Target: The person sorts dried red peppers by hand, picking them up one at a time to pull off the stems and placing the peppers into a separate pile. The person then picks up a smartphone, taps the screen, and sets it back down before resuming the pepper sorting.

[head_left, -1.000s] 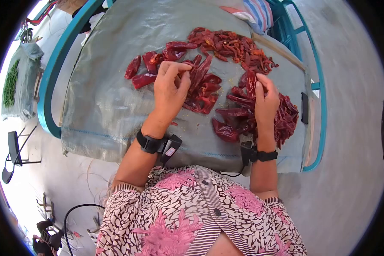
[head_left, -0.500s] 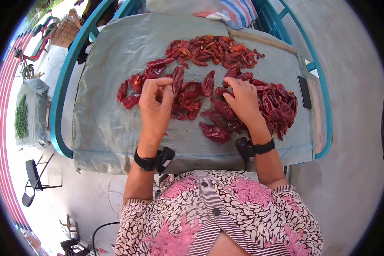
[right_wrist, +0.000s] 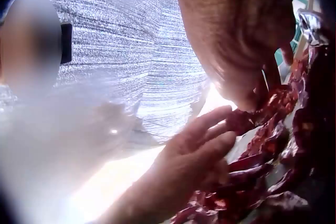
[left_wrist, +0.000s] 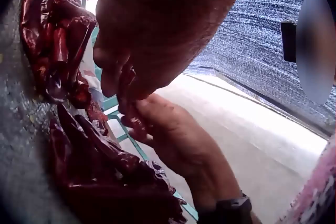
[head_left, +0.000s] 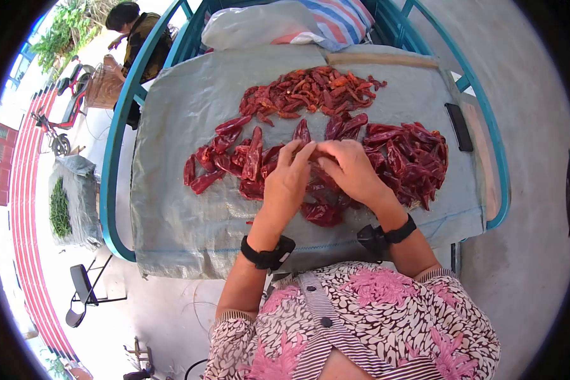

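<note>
Over the middle of a grey-green woven plastic sheet (head_left: 177, 215), a person's left hand (head_left: 287, 183) and right hand (head_left: 354, 170) meet at the fingertips around one wrinkled, dark red dried pepper (left_wrist: 137, 125) — the step in hand looks like working this single pod by touch, perhaps picking at it or parting it, though the fingers hide most of it. Both hands are narrow: each appears to pinch the pod, but exactly how the left thumb lies I cannot tell.

The next move would seem to call for one hand to steady the pod while the other draws away, then a release onto a group nearby: the loose scatter of glossy deep-red pods (head_left: 206, 182) to the left, the large heap of crumpled dark red pods (head_left: 411, 161) to the right, or the spread of small orange-red shrivelled pieces (head_left: 307, 92) on the far side.

As for pose, the bare forearms slant inward from the near edge — black wrist straps (head_left: 253, 253) on both, backs of the hands upward.
</note>
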